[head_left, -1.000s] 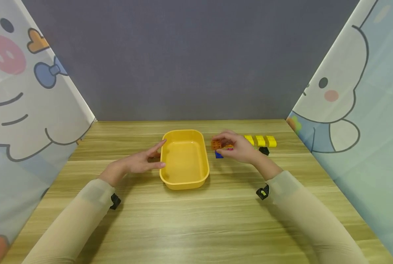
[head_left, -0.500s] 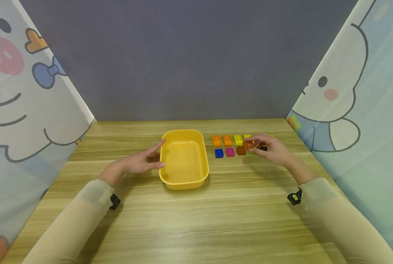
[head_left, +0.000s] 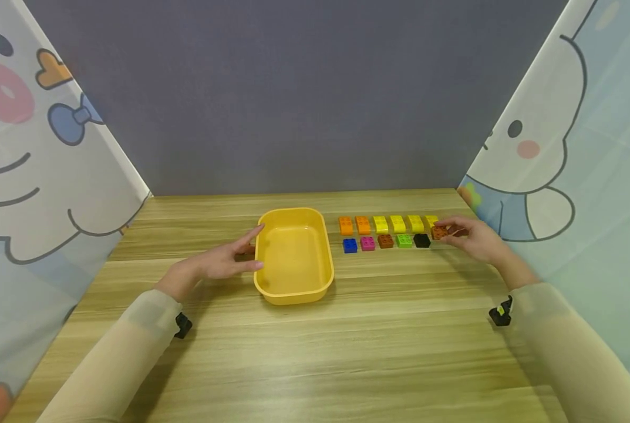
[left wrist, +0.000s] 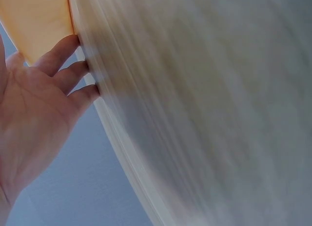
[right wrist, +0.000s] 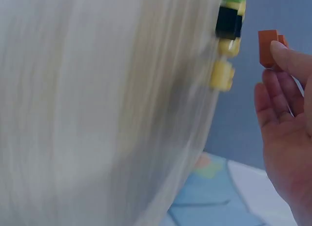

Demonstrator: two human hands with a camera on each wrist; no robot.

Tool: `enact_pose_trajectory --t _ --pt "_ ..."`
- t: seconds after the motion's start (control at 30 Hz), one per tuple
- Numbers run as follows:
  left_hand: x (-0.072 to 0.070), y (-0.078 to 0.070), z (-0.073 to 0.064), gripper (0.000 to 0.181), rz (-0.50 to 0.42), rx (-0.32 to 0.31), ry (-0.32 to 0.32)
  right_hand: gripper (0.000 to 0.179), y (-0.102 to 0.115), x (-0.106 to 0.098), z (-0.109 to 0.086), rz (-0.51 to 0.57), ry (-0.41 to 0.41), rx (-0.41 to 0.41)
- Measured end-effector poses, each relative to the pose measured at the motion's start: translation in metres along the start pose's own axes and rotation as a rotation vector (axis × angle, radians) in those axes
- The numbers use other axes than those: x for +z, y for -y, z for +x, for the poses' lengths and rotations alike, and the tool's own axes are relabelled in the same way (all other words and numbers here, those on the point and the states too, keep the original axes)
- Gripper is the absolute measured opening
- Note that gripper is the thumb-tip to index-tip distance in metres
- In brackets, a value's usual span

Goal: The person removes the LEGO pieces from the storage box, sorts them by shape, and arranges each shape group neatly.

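My right hand (head_left: 475, 239) pinches a reddish-brown toy building brick (head_left: 438, 232) between thumb and fingers, at the right end of two rows of bricks. In the right wrist view that brick (right wrist: 269, 48) hangs above the table, apart from the black brick (right wrist: 229, 22) and a yellow brick (right wrist: 222, 75). My left hand (head_left: 222, 258) is spread against the left side of a yellow plastic tray (head_left: 293, 298), thumb and index finger at its rim. In the left wrist view its other fingers (left wrist: 73, 75) reach down close to the tabletop.
Orange bricks (head_left: 346, 225) and several yellow bricks (head_left: 397, 224) form the back row. In front stand blue (head_left: 350, 245), pink (head_left: 367, 243), brown (head_left: 386, 241), green (head_left: 404, 241) and black (head_left: 422, 240) bricks. A grey panel (head_left: 304, 100) rises behind the table.
My right hand has carried the brown brick rightward, from beside the tray along the rows to their right end. The left hand and tray stay in place.
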State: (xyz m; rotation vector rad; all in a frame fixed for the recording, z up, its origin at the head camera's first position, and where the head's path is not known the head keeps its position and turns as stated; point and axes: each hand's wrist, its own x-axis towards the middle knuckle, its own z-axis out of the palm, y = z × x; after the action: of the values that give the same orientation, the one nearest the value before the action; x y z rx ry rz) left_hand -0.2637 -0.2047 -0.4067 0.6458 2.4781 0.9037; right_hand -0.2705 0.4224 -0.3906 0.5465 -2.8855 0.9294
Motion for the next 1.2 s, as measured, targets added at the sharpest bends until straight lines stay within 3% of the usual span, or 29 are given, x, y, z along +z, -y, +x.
enact_pose_trajectory --t 0.4,0.73,1.03,1.2 --pt "-0.001 0.000 -0.001 0.101 -0.011 0.003 0.000 0.040 -0.026 -0.002 0.001 -0.064 0.187 0.106" --pt "-0.002 0.001 -0.003 0.102 0.028 0.015 -0.004 0.040 -0.028 0.003 0.005 -0.038 0.189 0.088" --pt "-0.001 0.005 -0.004 0.103 -0.010 0.074 -0.006 0.042 -0.031 0.009 0.007 -0.056 0.187 0.100" --pt "0.000 0.006 -0.004 0.104 -0.011 0.076 -0.017 0.044 -0.031 0.011 0.009 -0.076 0.182 0.098"
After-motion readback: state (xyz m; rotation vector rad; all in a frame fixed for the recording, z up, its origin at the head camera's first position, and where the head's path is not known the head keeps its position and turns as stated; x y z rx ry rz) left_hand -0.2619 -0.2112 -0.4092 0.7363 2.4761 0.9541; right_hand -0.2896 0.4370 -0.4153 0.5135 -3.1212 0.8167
